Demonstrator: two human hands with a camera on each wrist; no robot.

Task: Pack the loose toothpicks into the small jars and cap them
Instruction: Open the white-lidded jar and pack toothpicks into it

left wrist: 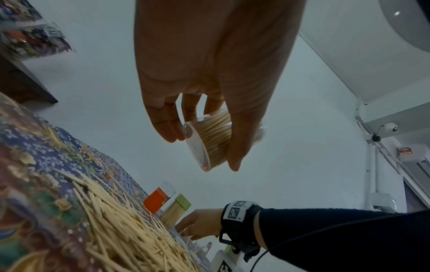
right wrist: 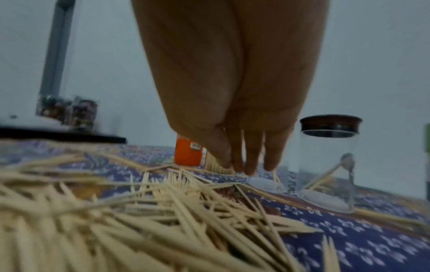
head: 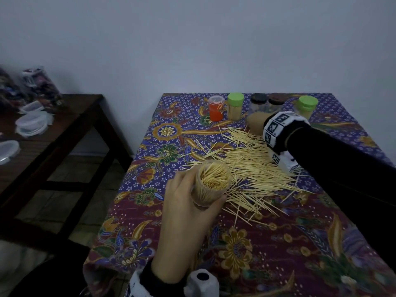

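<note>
Tablecloth edge (head: pixel 147 133) beside left hand (head: pixel 184 213), jar (head: pixel 212 183).

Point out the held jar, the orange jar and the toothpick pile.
held jar (head: pixel 211 190): head view, clear side wall below the open mouth.
orange jar (head: pixel 216 113): head view, orange body.
toothpick pile (head: pixel 252 166): head view, dense middle of the heap.

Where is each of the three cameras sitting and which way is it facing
Head: worn high, looks down on the table; both hands show.
Left wrist: under the left hand, looking up along it at the open jar it holds; the right hand shows beyond.
Right wrist: low over the loose toothpicks, facing the fingers and a dark-lidded jar.
All share the orange jar.
</note>
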